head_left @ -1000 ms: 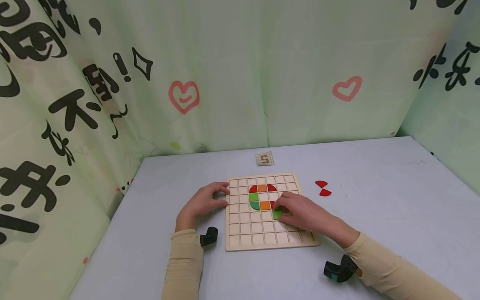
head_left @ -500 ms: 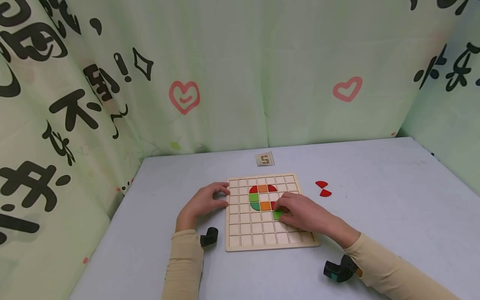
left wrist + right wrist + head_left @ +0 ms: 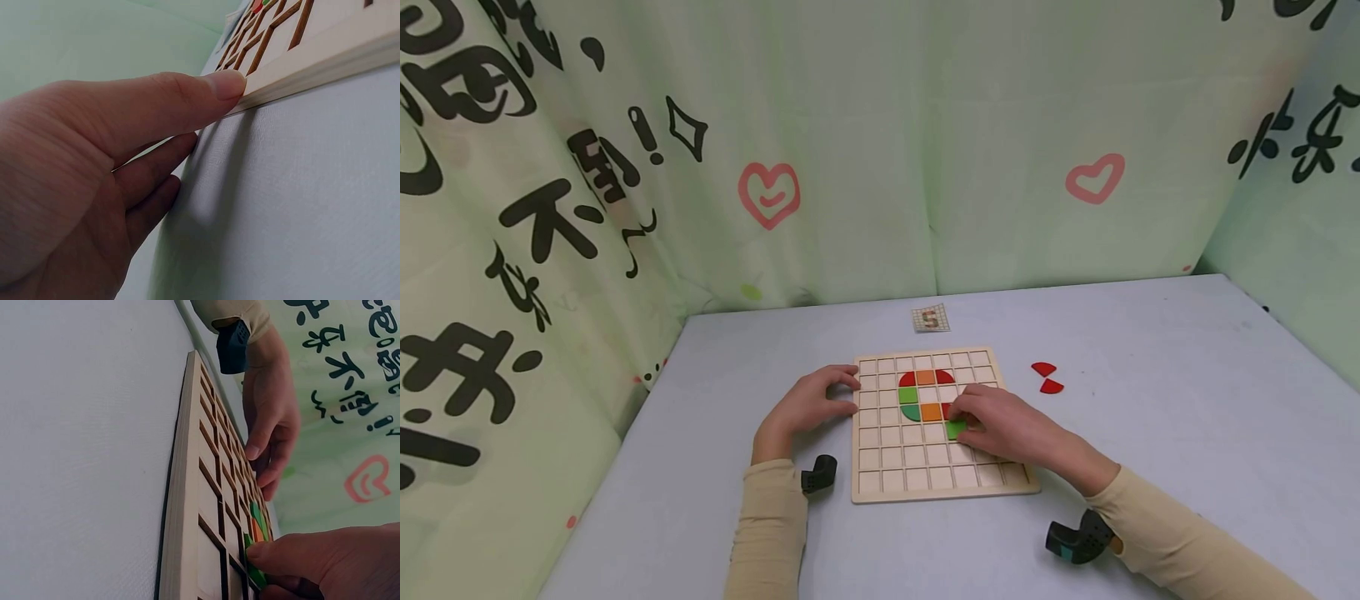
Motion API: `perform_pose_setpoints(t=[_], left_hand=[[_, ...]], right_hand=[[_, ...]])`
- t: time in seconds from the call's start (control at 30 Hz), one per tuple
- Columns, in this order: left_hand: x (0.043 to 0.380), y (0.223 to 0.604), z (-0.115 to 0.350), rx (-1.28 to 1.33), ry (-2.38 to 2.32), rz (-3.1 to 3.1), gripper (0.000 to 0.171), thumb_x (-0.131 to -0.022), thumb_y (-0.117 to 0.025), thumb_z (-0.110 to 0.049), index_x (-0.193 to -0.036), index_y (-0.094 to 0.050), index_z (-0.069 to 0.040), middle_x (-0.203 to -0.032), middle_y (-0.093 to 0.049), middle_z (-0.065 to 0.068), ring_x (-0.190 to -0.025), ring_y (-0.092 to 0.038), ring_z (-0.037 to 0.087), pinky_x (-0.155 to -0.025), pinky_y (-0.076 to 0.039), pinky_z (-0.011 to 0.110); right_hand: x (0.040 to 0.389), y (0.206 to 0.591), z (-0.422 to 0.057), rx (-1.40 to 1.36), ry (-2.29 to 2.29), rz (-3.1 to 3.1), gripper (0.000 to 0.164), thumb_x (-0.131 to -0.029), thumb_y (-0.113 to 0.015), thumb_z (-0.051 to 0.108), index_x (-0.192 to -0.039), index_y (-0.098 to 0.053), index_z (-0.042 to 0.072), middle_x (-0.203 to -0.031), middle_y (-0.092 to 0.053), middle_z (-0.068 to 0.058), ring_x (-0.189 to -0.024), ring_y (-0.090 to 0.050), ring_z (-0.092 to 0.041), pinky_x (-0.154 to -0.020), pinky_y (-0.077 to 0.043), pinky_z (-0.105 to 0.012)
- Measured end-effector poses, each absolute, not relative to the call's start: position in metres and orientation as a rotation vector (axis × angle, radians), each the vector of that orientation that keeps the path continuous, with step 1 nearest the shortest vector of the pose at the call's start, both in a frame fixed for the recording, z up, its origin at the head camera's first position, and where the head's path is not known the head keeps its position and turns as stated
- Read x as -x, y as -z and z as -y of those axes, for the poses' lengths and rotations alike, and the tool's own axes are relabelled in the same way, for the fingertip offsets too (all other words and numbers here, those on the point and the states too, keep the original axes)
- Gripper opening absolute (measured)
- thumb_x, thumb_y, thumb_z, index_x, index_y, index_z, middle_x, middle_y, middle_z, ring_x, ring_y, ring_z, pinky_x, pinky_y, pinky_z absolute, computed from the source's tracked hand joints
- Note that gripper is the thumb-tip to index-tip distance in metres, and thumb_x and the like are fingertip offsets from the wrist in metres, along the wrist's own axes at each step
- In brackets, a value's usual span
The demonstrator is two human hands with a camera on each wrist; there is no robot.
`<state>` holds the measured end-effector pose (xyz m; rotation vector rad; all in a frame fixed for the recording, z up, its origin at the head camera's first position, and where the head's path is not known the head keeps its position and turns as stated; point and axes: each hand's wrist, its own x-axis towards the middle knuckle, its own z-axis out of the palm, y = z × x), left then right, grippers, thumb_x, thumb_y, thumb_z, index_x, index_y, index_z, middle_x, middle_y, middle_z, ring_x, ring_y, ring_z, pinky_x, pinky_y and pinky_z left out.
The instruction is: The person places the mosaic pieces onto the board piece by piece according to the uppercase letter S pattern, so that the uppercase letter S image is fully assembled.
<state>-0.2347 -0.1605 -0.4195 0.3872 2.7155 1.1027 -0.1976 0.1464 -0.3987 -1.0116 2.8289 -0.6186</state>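
Observation:
In the head view a square wooden grid board (image 3: 891, 458) lies on the table. My left hand (image 3: 808, 408) is at its left side, thumb tip (image 3: 226, 84) touching the board's edge, fingers loosely bent. Over the board, my right hand (image 3: 1007, 425) has its thumb and fingertips at a bright green square tile (image 3: 955, 430), pinching it at its cell. Beside it is a red piece (image 3: 946, 410), partly hidden by the fingers. Red quarter-round pieces (image 3: 943, 377), orange squares (image 3: 930, 412), another green square (image 3: 907, 395) and a dark green quarter-round (image 3: 910, 412) sit in other cells.
Two loose red quarter-round pieces (image 3: 1051, 386) lie right of the board. Behind it is a small patterned card (image 3: 930, 317) with a grid and an S-like or 5-like figure. A pale green printed curtain (image 3: 850, 233) hangs along the table's back and sides.

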Motion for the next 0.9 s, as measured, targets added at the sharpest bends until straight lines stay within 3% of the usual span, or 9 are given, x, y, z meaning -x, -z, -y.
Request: perform_pose_setpoints(t=[0.9], left_hand=[[0.2352, 0.4189, 0.1603, -0.381, -1.098, -2.717, 0.027, -0.088, -0.076, -0.01, -0.114, -0.069, -0.008, -0.15, -0.053, 0.006, -0.146, -0.04, 0.029, -0.121, -0.033, 0.046]], right_hand=[[0.1972, 0.4012, -0.148, 1.02, 0.634, -2.838, 0.015, -0.087, -0.075, 0.008, -0.102, -0.074, 0.01, -0.098, -0.066, 0.001, -0.088, -0.06, -0.012, -0.076, -0.055, -0.028]])
